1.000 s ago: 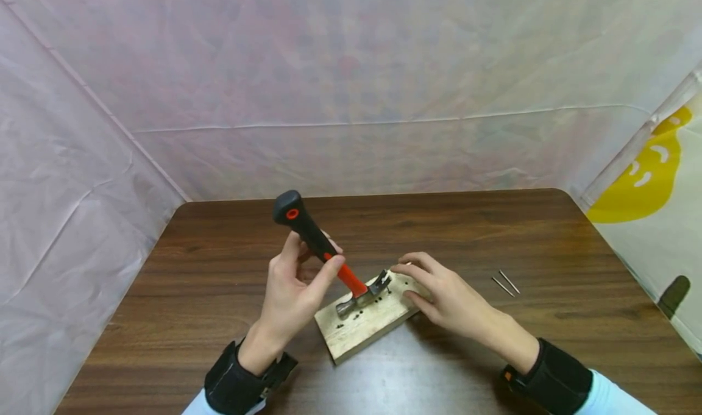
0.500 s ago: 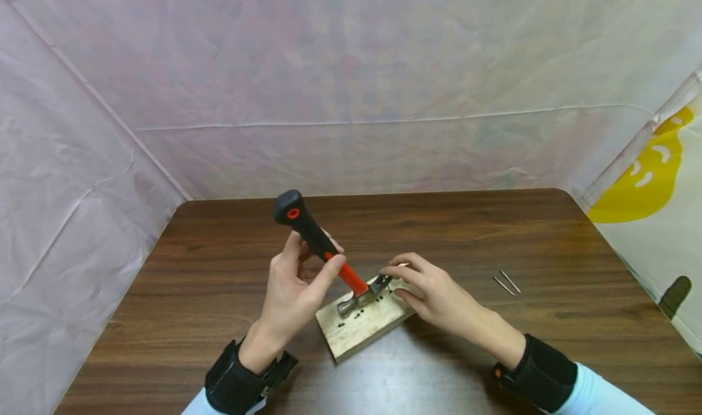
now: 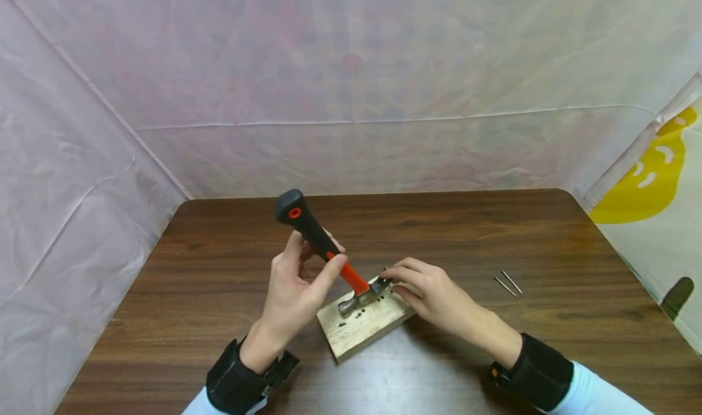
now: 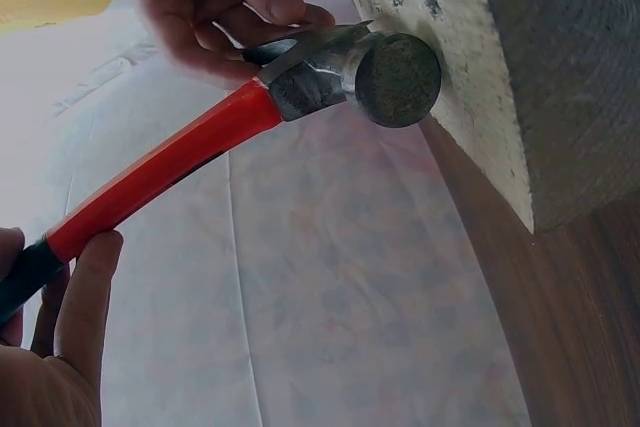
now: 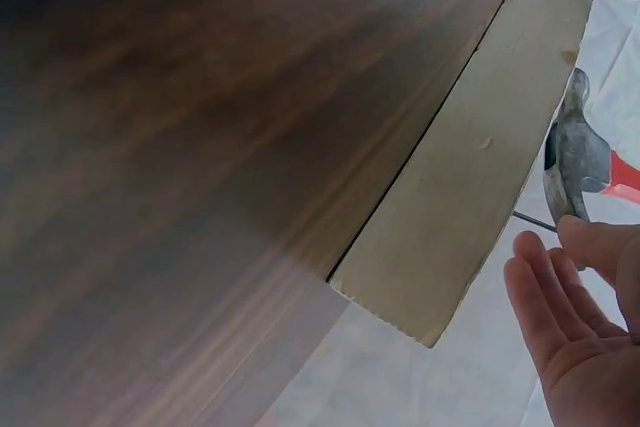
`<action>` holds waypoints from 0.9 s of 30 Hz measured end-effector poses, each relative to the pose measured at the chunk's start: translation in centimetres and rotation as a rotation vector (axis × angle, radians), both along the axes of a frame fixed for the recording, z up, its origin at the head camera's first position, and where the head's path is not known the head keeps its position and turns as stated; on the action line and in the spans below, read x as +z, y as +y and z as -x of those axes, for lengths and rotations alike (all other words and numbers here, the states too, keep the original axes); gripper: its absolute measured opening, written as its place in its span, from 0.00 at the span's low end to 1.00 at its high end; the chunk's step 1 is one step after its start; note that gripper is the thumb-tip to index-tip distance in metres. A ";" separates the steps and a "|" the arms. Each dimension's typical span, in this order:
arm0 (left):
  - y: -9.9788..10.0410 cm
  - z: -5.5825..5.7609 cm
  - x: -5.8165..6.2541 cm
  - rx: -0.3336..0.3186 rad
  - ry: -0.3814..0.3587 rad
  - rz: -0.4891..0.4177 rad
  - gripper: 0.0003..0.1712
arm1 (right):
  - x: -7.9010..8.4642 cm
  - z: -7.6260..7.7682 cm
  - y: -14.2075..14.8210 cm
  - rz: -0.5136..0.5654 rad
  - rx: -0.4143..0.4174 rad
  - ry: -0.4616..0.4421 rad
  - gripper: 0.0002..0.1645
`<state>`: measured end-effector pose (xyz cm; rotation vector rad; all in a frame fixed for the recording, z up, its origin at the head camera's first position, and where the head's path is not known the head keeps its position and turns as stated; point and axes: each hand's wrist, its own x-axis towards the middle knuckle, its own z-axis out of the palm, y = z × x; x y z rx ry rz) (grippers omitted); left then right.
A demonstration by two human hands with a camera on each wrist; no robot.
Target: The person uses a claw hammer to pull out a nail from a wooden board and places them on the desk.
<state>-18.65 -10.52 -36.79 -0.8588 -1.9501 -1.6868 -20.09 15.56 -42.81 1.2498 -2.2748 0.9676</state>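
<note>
My left hand [image 3: 298, 290] holds the handle of a claw hammer [image 3: 351, 278] between thumb and fingers. The black grip slants up to the left. Its head lies along the top of a pale wooden board [image 3: 351, 336] that has several dark holes. My right hand [image 3: 433, 287] is at the claw end, its fingertips around the claw's tip. In the right wrist view one digit lies on the claw [image 5: 565, 172], the other fingers beside it. A thin nail [image 5: 535, 220] sticks out of the board there, its far end partly hidden by the claw and fingers.
Two loose nails [image 3: 508, 283] lie on the brown wooden table [image 3: 219, 262], right of the board. A pale cloth wall [image 3: 351, 159] rises behind the table. A yellow patterned cloth [image 3: 641, 183] hangs at the right.
My right hand has moved left along the board to the hammer's claw, and its fingertips have closed in there. The left hand and the hammer have stayed almost still.
</note>
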 end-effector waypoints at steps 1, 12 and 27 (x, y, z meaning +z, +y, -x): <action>0.0 0.0 0.0 0.000 -0.001 0.000 0.22 | 0.0 0.1 0.0 0.002 0.002 0.000 0.25; 0.0 0.0 0.0 -0.001 -0.003 -0.004 0.22 | 0.1 0.5 -0.4 -0.002 -0.002 -0.051 0.22; 0.1 0.1 -0.1 -0.006 -0.002 -0.004 0.22 | 0.3 0.6 -1.0 -0.020 -0.039 -0.058 0.19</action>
